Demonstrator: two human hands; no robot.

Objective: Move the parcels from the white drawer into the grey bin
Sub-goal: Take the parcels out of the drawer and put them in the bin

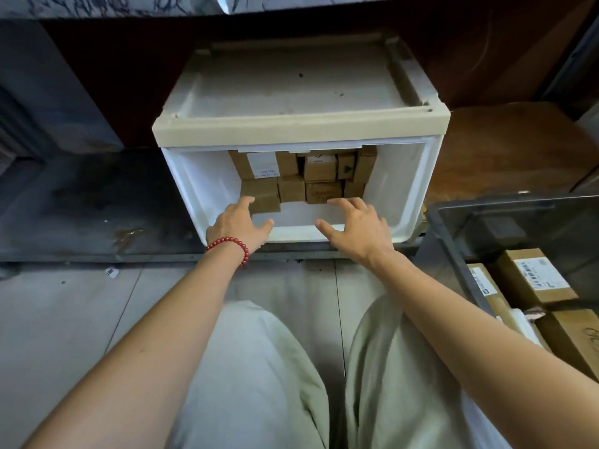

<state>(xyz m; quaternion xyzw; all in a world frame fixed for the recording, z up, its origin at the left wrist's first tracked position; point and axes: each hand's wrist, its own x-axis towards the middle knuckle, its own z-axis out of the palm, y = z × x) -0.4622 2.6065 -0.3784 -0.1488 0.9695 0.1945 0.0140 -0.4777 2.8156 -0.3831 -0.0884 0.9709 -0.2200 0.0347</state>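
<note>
The white drawer (pixel 408 189) stands open in front of me, with several small brown cardboard parcels (pixel 321 168) stacked at its back. My left hand (pixel 238 226), a red bead bracelet on its wrist, reaches into the drawer with fingers spread; its fingertips lie at the front left parcel (pixel 264 197). My right hand (pixel 353 226) hovers over the drawer's bare white floor, fingers spread, holding nothing. The grey bin (pixel 453 254) is at the right and holds several larger brown parcels (pixel 534 278) with white labels.
The drawer unit has a cream top (pixel 298 92) and stands on a dark ledge (pixel 81 205) against a dark wall. A grey tiled floor (pixel 58 319) lies below, with my knees in pale trousers (pixel 252 367) at the bottom.
</note>
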